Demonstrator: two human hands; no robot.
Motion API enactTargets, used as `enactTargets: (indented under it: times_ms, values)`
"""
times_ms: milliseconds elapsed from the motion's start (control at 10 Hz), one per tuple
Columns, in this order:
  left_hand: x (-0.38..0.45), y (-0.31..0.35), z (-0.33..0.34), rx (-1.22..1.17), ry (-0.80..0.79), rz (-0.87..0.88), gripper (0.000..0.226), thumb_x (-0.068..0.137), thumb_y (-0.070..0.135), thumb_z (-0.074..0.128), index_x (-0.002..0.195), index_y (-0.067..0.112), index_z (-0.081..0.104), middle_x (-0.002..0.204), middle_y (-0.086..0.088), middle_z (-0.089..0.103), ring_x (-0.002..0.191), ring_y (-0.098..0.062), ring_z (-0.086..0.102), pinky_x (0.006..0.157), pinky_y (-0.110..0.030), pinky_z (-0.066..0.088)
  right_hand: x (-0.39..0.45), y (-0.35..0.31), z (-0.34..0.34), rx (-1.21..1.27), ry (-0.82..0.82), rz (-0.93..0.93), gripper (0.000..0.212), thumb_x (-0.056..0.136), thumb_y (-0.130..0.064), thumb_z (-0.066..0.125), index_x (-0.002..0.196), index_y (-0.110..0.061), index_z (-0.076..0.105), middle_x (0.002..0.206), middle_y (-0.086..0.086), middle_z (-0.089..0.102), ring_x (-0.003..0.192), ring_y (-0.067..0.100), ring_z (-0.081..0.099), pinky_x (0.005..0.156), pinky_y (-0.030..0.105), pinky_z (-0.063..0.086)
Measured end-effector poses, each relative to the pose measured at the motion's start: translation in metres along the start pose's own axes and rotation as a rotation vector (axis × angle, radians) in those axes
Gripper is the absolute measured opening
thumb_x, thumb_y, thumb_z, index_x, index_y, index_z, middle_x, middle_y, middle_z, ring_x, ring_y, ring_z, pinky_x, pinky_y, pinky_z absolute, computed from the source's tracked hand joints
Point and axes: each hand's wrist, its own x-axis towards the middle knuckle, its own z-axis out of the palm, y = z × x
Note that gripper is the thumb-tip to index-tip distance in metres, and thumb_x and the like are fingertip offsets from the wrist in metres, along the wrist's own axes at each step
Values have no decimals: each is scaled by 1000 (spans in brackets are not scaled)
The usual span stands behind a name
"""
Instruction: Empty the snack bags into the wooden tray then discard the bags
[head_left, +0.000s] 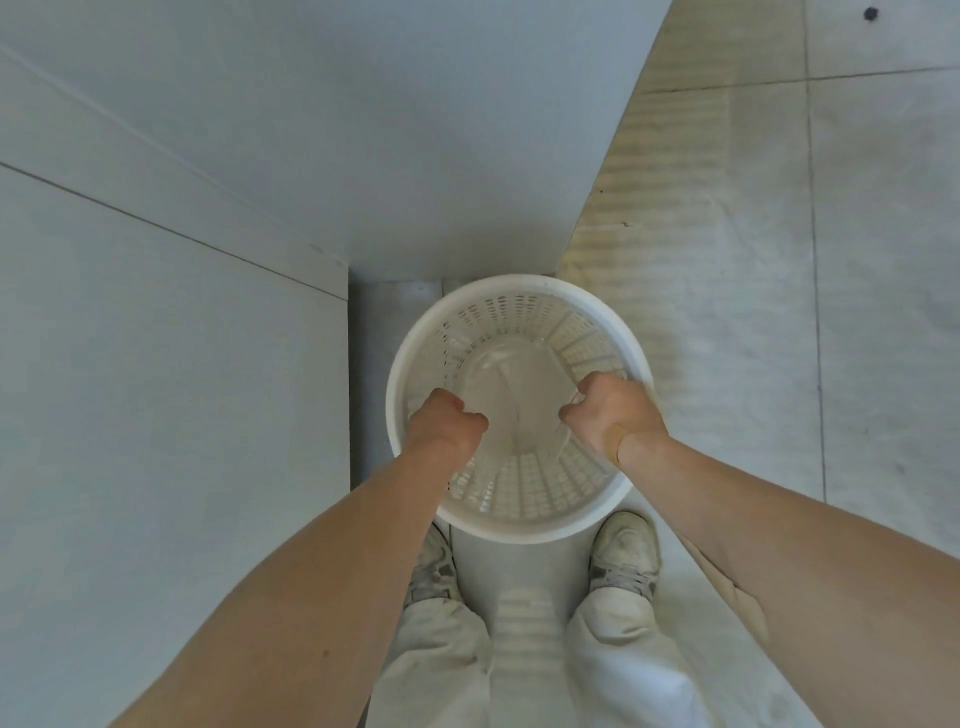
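A round white perforated waste basket (519, 525) stands on the floor just in front of my feet. Over its mouth hangs a clear, nearly see-through snack bag (514, 400), spread between my two hands. My left hand (447, 423) is curled and holds the bag's left edge above the basket's left side. At the right side, my right hand (613, 410) has its fingers curled round the bag's right edge. The bag looks empty. No wooden tray is in view.
White cabinet or wall panels (182, 338) rise to the left and behind the basket, forming a corner. Grey tiled floor (779, 312) lies to the right. My shoes (626, 556) stand close behind the basket.
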Motion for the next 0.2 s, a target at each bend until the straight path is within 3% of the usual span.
enactTargets:
  times_ms: [100, 200]
  values:
    - [-16, 5, -12, 30, -4, 20, 49, 86, 22, 61, 133, 16, 49, 124, -9, 60, 102, -26, 61, 92, -41, 56, -15, -7, -12, -39, -12, -7, 30, 91, -25, 54, 117, -12, 63, 96, 6, 63, 89, 25, 59, 72, 29, 47]
    - [-51, 12, -27, 146, -20, 80, 44, 90, 24, 59, 132, 17, 49, 125, -7, 57, 94, -21, 56, 84, -33, 54, -49, -15, -31, -141, -45, -46, 35, 91, -28, 52, 123, -18, 61, 114, 4, 66, 104, 26, 62, 79, 31, 49]
